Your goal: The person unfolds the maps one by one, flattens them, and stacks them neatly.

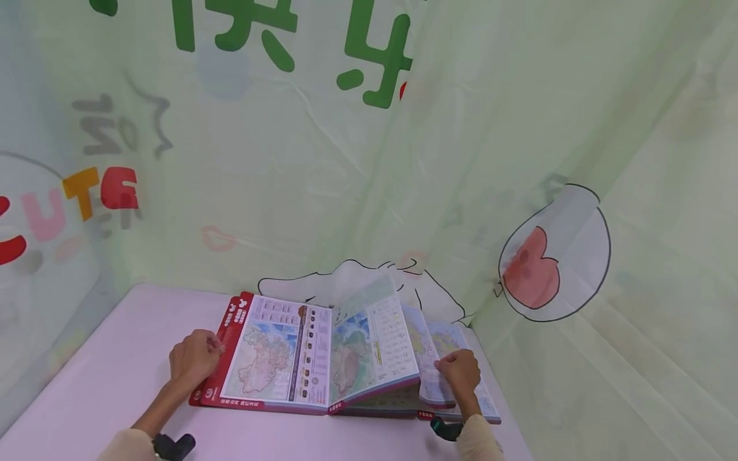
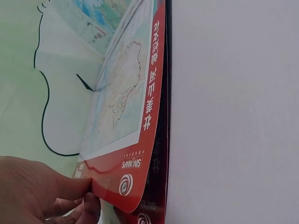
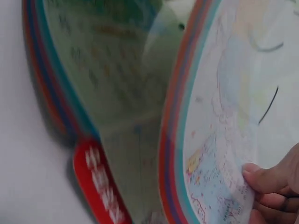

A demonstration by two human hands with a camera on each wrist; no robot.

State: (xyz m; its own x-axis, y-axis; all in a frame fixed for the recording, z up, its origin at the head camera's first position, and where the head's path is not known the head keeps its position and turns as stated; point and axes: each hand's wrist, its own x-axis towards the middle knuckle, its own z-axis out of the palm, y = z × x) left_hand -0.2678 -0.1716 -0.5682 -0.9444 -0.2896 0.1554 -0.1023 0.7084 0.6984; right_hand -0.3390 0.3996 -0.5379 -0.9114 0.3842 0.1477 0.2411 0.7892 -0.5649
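A laminated folding map [image 1: 268,358] lies partly unfolded on the table, its red left border bearing white characters. Beneath it sits a second red-edged folding map [image 1: 196,395], only partly showing. My left hand [image 1: 195,355] pinches the red border of the upper map between thumb and fingers; in the left wrist view that corner [image 2: 117,186] is lifted off the lower one. At the right, my right hand [image 1: 459,373] pinches the edge of a raised panel [image 3: 210,154] printed with a map. A middle panel [image 1: 375,349] stands tilted up between the hands.
The pale pink table [image 1: 277,438] extends in front of the maps and to the left. A light green printed curtain [image 1: 323,166] hangs close behind the table and along its right side. Each wrist wears a dark strap-on device, such as the left one [image 1: 173,446].
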